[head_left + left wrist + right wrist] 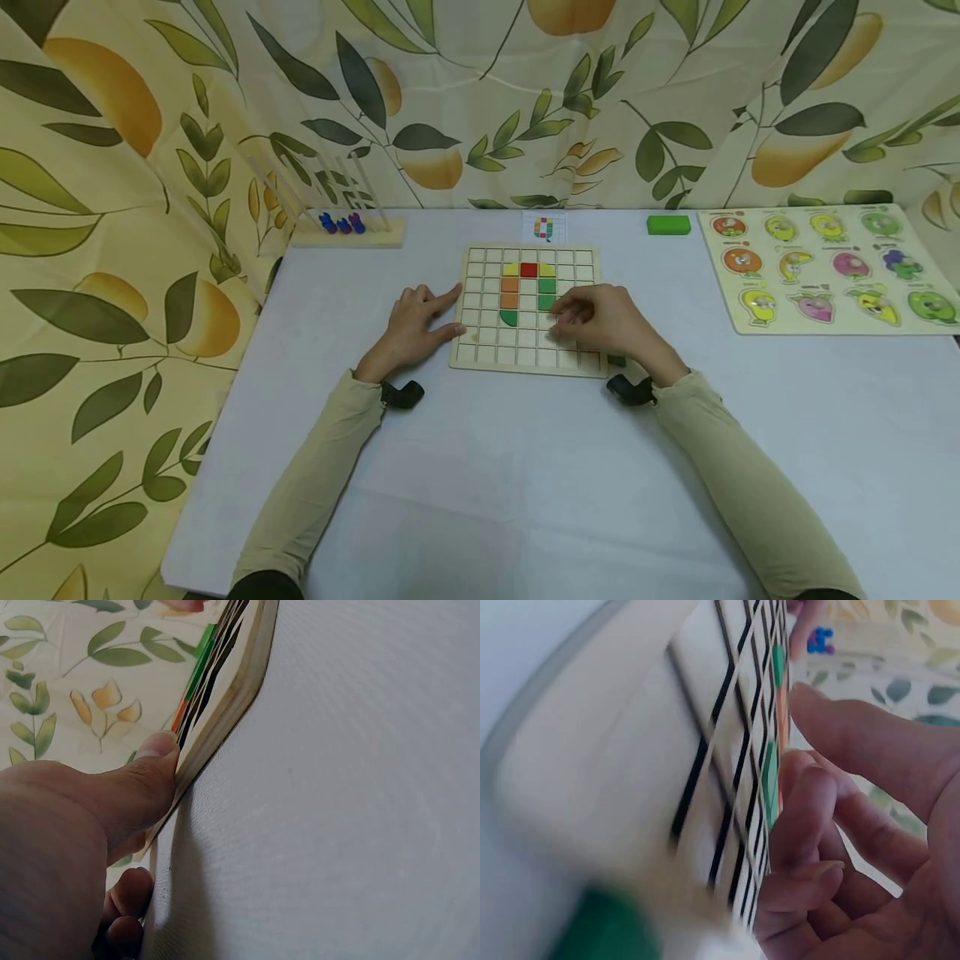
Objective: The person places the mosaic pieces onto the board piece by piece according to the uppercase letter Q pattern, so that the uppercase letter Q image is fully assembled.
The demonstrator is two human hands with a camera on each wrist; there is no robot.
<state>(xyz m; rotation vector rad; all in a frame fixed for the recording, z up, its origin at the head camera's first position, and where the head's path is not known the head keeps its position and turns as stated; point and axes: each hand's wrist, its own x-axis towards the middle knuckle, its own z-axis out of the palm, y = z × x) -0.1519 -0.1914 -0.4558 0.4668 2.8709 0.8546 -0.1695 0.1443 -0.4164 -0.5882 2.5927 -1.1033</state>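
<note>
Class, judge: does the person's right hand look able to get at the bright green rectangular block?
Probably yes: from the pale wooden grid board, the right hand seems to have only bare white tabletop between it and the bright green block.

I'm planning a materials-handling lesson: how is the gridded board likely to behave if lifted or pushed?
The gridded board looks stiff: its wood-like edge appears solid and unbent in the left wrist view. Lying flat on the table, it would probably slide rather than tip. The coloured pieces in its cells might spill if tilted, as no lid shows.
</note>
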